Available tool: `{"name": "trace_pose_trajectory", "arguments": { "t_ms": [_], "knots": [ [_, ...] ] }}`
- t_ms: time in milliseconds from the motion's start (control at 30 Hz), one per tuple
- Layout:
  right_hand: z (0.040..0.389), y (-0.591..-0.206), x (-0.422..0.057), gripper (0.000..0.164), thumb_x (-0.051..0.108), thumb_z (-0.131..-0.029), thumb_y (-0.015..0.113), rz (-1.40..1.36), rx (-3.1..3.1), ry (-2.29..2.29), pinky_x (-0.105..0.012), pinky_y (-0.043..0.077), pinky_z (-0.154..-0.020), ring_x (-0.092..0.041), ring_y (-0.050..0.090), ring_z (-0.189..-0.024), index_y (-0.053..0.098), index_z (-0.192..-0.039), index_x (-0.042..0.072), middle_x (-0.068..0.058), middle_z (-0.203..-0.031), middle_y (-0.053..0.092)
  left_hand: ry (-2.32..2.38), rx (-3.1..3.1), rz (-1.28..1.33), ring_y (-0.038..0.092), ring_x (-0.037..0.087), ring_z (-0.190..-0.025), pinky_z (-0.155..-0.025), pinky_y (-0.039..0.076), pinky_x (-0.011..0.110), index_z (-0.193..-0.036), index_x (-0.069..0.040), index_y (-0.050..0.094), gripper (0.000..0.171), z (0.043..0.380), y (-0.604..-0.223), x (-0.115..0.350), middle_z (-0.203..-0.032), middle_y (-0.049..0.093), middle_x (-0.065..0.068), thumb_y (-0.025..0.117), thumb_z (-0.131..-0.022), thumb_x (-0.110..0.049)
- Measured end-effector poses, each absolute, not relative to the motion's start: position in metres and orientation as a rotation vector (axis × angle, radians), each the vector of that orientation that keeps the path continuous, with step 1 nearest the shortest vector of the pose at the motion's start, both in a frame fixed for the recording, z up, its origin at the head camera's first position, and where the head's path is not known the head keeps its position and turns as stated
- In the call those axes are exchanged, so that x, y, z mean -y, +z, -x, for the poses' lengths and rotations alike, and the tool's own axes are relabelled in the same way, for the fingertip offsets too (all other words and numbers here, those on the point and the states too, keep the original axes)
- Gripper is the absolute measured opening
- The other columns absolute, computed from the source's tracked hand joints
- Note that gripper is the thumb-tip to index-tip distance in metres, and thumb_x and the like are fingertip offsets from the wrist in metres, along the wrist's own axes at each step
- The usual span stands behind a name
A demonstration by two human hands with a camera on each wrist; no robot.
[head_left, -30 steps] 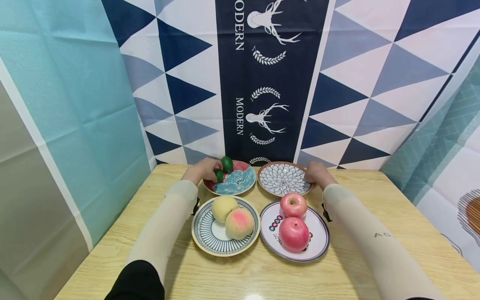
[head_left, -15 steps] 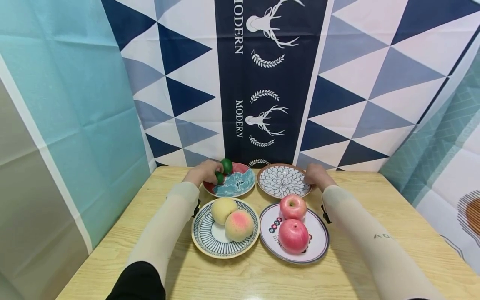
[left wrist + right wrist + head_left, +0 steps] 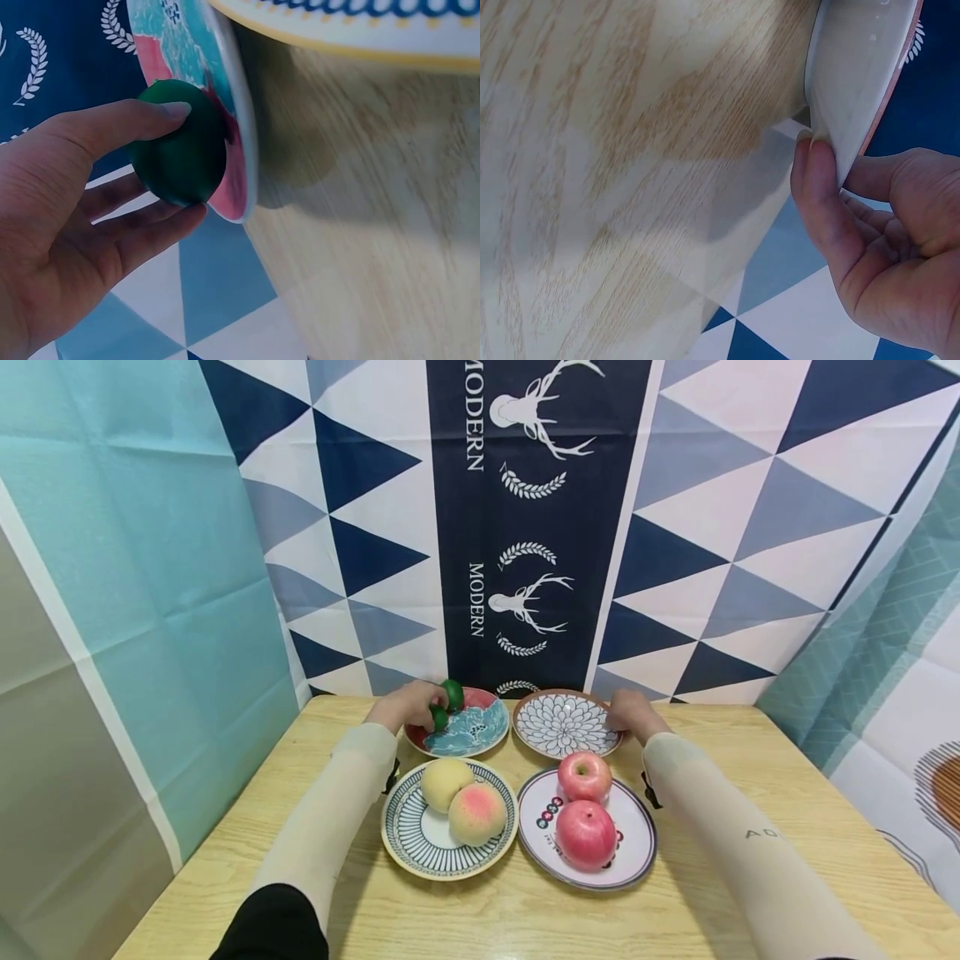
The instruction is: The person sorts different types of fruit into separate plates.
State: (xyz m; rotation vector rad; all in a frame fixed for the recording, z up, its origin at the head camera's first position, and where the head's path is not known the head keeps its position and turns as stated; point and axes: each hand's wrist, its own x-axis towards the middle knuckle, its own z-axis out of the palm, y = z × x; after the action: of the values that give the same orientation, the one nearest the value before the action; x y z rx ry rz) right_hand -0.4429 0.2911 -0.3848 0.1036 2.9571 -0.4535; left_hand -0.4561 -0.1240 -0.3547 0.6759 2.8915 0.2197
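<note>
My left hand (image 3: 408, 703) pinches a dark green lime (image 3: 180, 146) between thumb and fingers at the left edge of a red and teal plate (image 3: 476, 727). A second lime (image 3: 453, 695) lies on that plate, just behind the hand. My right hand (image 3: 633, 714) grips the right rim of a brown-edged plate (image 3: 566, 724) with a white petal pattern. In the right wrist view, the thumb is on the inner side of this plate (image 3: 851, 82) and the fingertips (image 3: 821, 161) are under its rim.
Nearer me, a blue-striped plate (image 3: 408, 843) holds a yellow fruit (image 3: 446, 783) and a peach (image 3: 477, 814). Beside it, a white plate (image 3: 637, 852) carries an apple (image 3: 585, 776) and a pinkish-red fruit (image 3: 586, 835). A patterned cloth (image 3: 517, 527) hangs behind the wooden table (image 3: 480, 914).
The head view has tilted up slightly, so everything sits a little lower in it. Both hands keep their holds on the lime and the petal-patterned plate.
</note>
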Motion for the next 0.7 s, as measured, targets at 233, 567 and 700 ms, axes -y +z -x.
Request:
{"name": "trace_pose_trajectory", "arguments": {
  "t_ms": [233,567,700],
  "knots": [
    [0.442,-0.384,-0.292,0.008,0.001,-0.089,0.063,-0.117,-2.962,-0.484,-0.024,0.054,-0.052,-0.014,0.063,-0.053,0.063,-0.083,-0.004,-0.020,-0.085,0.064,0.277,-2.895,-0.717,0.057,0.026,-0.114,-0.098,0.055,0.041,-0.130,-0.014,0.069,0.047,0.459,-0.346,0.116,-0.132,0.064,0.010,0.087,-0.087,-0.006],
    [0.445,-0.388,-0.292,0.009,0.002,-0.092,0.065,-0.148,-2.936,-0.507,-0.025,0.056,-0.054,-0.016,0.065,-0.056,0.064,-0.089,-0.007,-0.021,-0.087,0.064,0.360,-2.874,-0.733,0.060,0.026,-0.111,-0.095,0.058,0.039,-0.133,-0.013,0.067,0.052,0.459,-0.333,0.105,-0.128,0.064,0.010,0.085,-0.086,-0.002],
    [0.443,-0.387,-0.290,0.011,0.003,-0.093,0.064,-0.135,-2.945,-0.476,-0.024,0.054,-0.053,-0.016,0.064,-0.057,0.065,-0.090,-0.008,-0.021,-0.086,0.064,0.361,-2.876,-0.761,0.059,0.027,-0.110,-0.095,0.057,0.039,-0.134,-0.014,0.067,0.052,0.459,-0.328,0.098,-0.126,0.064,0.010,0.086,-0.086,-0.004]
  ]
}}
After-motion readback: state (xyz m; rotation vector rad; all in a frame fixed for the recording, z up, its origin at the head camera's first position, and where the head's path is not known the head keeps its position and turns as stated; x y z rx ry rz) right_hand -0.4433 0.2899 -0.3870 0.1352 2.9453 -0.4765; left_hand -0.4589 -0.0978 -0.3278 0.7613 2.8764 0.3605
